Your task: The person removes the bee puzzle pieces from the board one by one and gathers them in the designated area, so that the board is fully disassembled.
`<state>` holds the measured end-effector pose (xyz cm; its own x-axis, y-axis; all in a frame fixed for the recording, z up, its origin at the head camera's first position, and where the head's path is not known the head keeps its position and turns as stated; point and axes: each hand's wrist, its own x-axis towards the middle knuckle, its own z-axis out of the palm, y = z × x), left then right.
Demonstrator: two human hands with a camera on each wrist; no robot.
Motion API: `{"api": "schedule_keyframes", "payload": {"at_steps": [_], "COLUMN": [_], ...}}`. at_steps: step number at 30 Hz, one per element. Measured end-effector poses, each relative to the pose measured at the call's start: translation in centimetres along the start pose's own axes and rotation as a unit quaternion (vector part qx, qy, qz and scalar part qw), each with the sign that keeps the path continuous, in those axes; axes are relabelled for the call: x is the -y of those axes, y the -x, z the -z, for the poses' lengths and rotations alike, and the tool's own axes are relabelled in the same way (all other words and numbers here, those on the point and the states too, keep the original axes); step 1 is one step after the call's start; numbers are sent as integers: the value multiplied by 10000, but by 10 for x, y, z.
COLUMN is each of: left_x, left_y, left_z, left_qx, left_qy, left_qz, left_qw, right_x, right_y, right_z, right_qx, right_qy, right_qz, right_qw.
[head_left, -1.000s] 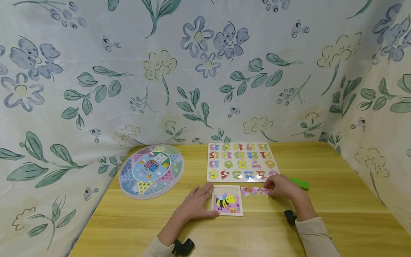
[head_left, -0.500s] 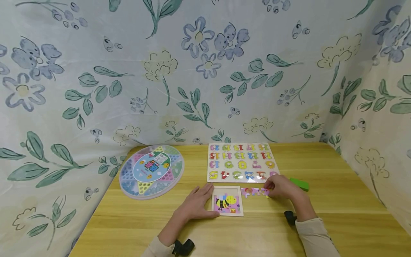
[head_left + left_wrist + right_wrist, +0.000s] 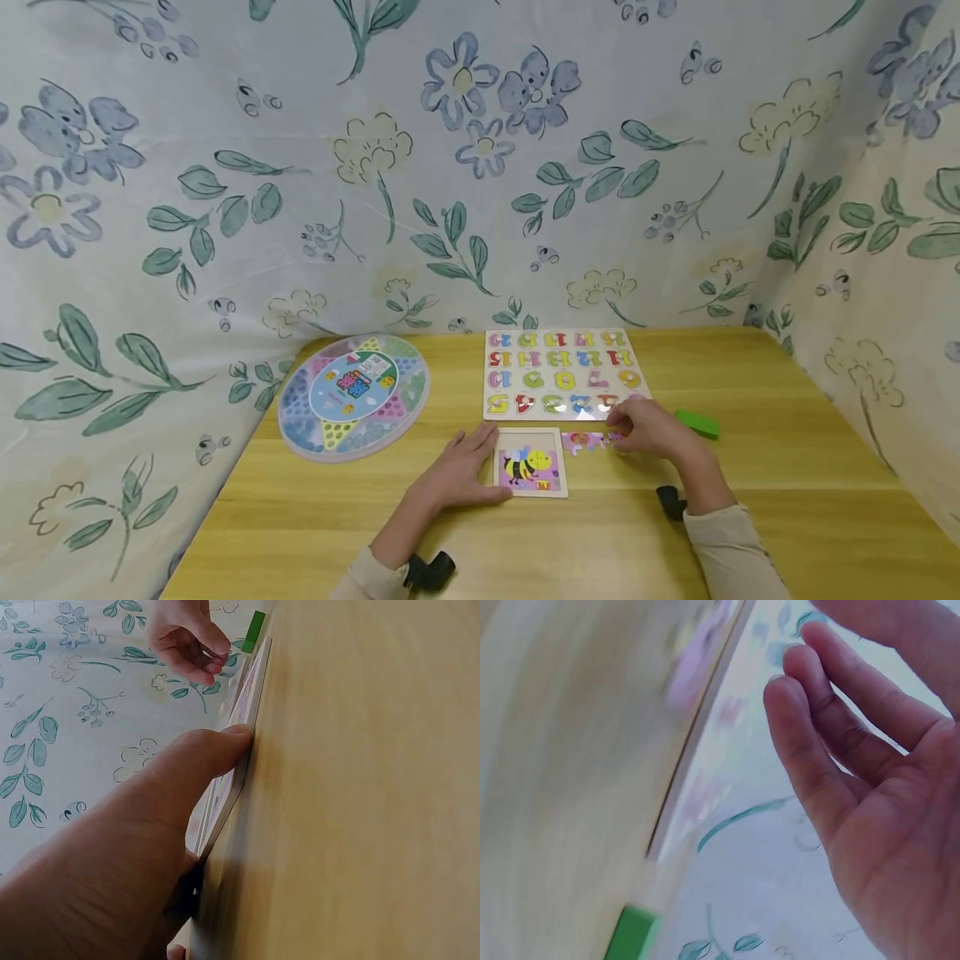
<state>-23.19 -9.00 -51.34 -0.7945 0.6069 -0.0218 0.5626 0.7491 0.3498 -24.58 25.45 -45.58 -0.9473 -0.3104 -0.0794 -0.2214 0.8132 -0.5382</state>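
A small square bee jigsaw puzzle (image 3: 532,472) in a pale wooden frame lies on the table, its picture partly filled in. My left hand (image 3: 462,473) steadies its left side, the thumb at the near corner and the fingers at the far corner. In the left wrist view, the thumb (image 3: 225,746) presses the frame's edge. Several loose pink jigsaw pieces (image 3: 581,442) lie just right of the frame. Over their right end hovers my right hand (image 3: 654,432), its fingers loosely bent; no piece shows between them. In the right wrist view, its thumb is out of sight.
A board of number pieces (image 3: 562,375) lies behind the frame. A round game board (image 3: 412,425) is at the back left. Near the right hand sits a green block (image 3: 697,423). Floral cloth (image 3: 465,242) hangs behind the table (image 3: 787,417).
My right hand has risen a little off the loose pieces and shifted slightly left. The left hand has stayed on the puzzle frame, and the head view has tilted slightly.
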Motion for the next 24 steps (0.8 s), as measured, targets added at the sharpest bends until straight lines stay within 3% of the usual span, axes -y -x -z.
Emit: {"api": "schedule_keyframes", "payload": {"at_steps": [14,18,24], "left_x": [3,3,3], "left_y": [-2,-2,-1], "left_z": [-1,-1,-2], "left_qx": [-34,-11,-30], "left_qy": [-189,-239,-285], "left_qz": [19,68,11], "left_qw": [9998,9997,9996], "right_x": [66,86,105], "right_y": [-23,-32,-43], "right_z": [-28,-43,-66], "right_qx": [241,501,747], "right_qy": [-161,17,286], "right_qz": [503,486,946], "right_qw": [9983,9976,9923]}}
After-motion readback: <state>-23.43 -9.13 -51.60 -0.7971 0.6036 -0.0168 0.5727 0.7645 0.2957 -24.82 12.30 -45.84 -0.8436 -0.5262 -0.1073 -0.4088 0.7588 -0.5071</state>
